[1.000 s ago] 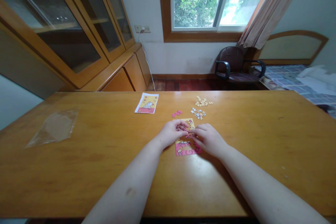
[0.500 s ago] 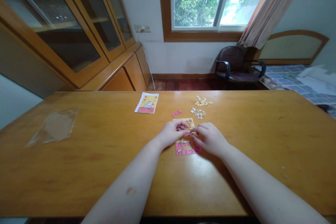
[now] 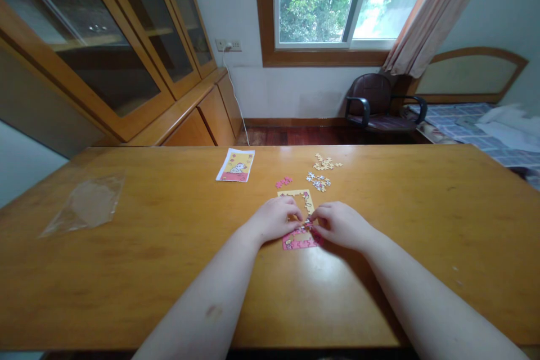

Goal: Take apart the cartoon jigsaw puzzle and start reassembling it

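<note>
A partly assembled jigsaw puzzle (image 3: 300, 244), yellow at the top and pink at the bottom, lies flat on the table in front of me, with bare gaps inside its border. My left hand (image 3: 276, 218) rests over its left side, fingers bent, with a gap between thumb and forefinger; the thumb touches the pieces in the middle. From the right, my right hand (image 3: 341, 226) pinches a small puzzle piece (image 3: 309, 224) at the puzzle's right edge. The fingertips partly hide this piece. Beyond the puzzle are loose pink pieces (image 3: 284, 182), white patterned pieces (image 3: 319, 181) and yellow pieces (image 3: 325, 163).
A picture card (image 3: 236, 165) showing a cartoon animal lies toward the table's far edge. On the left of the wooden table (image 3: 169, 270) is a clear plastic bag (image 3: 90, 202). Past the table stand an office chair (image 3: 373, 101) and a glass-fronted cabinet (image 3: 139, 28).
Both hands have come slightly toward me, from the puzzle's inner gap down to the pink row. More of the yellow border now shows. The loose piles have stayed put.
</note>
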The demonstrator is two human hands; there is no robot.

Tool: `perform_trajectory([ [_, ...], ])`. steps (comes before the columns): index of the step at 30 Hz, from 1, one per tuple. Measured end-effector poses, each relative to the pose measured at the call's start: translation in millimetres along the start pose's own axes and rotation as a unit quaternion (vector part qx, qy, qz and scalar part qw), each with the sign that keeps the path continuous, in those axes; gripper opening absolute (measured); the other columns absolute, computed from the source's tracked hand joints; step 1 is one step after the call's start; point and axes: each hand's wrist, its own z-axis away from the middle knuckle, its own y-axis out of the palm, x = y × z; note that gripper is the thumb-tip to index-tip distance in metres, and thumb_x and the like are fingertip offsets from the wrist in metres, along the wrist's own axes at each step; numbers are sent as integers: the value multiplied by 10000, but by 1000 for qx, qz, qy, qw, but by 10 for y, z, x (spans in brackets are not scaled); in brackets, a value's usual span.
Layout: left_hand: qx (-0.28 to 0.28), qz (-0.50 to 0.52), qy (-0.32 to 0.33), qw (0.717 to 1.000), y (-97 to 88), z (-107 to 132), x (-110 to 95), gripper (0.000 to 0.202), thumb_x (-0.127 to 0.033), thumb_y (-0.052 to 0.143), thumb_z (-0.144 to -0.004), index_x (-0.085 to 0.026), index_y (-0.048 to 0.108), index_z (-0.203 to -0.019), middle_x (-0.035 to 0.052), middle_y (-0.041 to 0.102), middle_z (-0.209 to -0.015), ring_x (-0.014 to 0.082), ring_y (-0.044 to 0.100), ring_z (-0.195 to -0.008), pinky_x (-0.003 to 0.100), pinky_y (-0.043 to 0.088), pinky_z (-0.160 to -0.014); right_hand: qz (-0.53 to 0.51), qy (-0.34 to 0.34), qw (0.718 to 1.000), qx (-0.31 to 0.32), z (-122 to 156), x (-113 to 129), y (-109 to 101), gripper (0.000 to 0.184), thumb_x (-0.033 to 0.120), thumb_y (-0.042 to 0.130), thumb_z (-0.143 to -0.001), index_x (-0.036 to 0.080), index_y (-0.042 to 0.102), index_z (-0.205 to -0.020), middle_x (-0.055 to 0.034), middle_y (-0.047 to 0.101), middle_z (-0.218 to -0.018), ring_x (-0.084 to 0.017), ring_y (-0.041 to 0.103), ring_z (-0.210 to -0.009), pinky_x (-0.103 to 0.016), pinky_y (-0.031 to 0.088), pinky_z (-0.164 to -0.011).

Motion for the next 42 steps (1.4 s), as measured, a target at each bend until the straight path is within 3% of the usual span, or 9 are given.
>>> perform_trajectory([
  [11, 57, -42, 15, 997, 52, -2, 24, 124, -268, 649, -757, -275, 748, -832, 3, 617, -828, 139, 579, -742, 230, 409, -676, 2, 7, 1000, 26, 4, 48, -11, 151, 265, 617, -780, 248, 719, -889, -9, 686, -732, -151, 587, -642, -258, 403, -641],
  [28, 66, -70, 29, 995, 70, 1, 36, 127, -306, 631, -789, -270, 738, -850, -10, 607, -832, 119, 577, -737, 216, 417, -678, 7, 25, 998, 57, -9, 71, -31, 199, 324, 579, -802, 242, 710, -928, -18, 700, -800, -165, 607, -708, -258, 407, -674],
  [35, 58, -64, 20, 996, 62, 4, 17, 186, -330, 608, -804, -279, 720, -942, -5, 624, -891, 128, 593, -786, 217, 435, -713, 6, 20, 998, 57, -2, 49, -18, 215, 261, 540, -800, 239, 719, -918, -26, 697, -792, -162, 607, -702, -253, 407, -677],
  [42, 67, -74, 14, 995, 70, 1, 21, 145, -311, 630, -774, -263, 723, -874, -7, 638, -876, 130, 596, -772, 223, 433, -697, 9, 7, 998, 58, -6, 42, -10, 214, 238, 521, -802, 234, 720, -883, -32, 704, -818, -165, 615, -734, -252, 415, -704],
])
